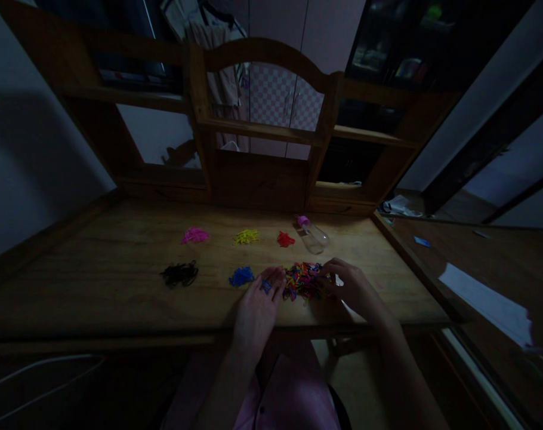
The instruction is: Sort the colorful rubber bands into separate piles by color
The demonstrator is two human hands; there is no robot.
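Observation:
My left hand (pixel 259 298) is turned palm up beside the mixed pile, with a few blue rubber bands (pixel 266 286) lying at its fingers. My right hand (pixel 345 279) reaches into the right side of the mixed rubber band pile (pixel 304 280), thumb and fingertips pinched together; what is between them is too small to make out. Left of my left hand sits a small heap of blue rubber bands (pixel 241 276). Farther left lies a black heap (pixel 180 273). Behind are pink (pixel 195 235), yellow (pixel 246 237) and red (pixel 286 239) heaps.
A clear bottle with a pink cap (pixel 315 237) lies on its side behind the mixed pile. The wooden desk (pixel 119 257) has a raised shelf unit (pixel 262 179) along its back. At the right, a lower brown surface carries a white paper (pixel 486 304).

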